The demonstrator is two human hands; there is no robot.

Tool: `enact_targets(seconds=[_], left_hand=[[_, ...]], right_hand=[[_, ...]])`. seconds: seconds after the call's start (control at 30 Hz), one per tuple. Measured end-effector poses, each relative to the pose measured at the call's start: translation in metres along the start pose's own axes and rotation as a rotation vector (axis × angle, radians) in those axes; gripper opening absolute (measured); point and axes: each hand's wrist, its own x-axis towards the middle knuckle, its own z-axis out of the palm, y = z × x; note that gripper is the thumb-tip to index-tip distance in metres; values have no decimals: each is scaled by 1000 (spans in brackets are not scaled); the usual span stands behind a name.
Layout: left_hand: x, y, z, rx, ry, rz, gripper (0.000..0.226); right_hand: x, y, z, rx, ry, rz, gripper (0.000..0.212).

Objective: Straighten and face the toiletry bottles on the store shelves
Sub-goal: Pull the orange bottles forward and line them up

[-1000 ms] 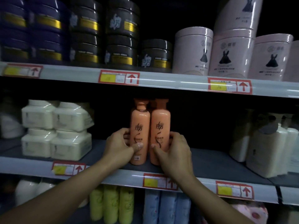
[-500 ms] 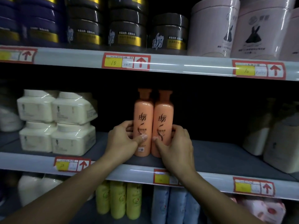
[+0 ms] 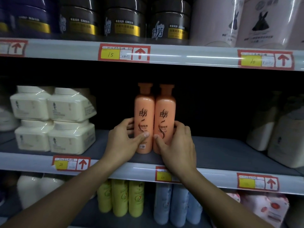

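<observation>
Middle shelf point(image 3: 230, 155): two orange bottles point(image 3: 144, 119) upright, touching, labels forward; stacked cream jars point(image 3: 54, 119) at left. Pale containers point(image 3: 276, 129) at right, blurred.

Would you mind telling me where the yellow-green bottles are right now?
In the head view, the yellow-green bottles stand on the bottom shelf, just below the left hand, with the pale blue bottles immediately to their right.
</observation>
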Motion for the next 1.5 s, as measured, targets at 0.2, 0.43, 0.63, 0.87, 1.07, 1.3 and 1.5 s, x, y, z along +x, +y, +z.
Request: enact_targets(seconds=[0.2, 0.43, 0.63, 0.87, 1.07, 1.3, 1.5], left_hand=[[-2, 4, 0, 20, 17, 15, 66], [-5, 7, -2, 60, -13, 12, 70], [-17, 4, -4, 80, 51, 11, 74], [-35, 17, -1, 162, 170, 149, 47], [-59, 56, 19, 126, 112, 288, 43], [-85, 104, 59, 83, -37, 395, 38], [-93, 125, 105, 68, -183, 426, 36]], right_hand=[[0, -1, 1, -9, -12, 3, 66], [-1, -1, -2, -10, -24, -2, 68], [-2, 2, -17, -9, -46, -22, 80], [-5, 16, -52, -42, -17, -34, 72], [-12, 30, -90, -100, 43, -36, 61], [-22, 60, -150, -152, 132, 0, 55], [-33, 95, -203, -212, 196, 78, 51]])
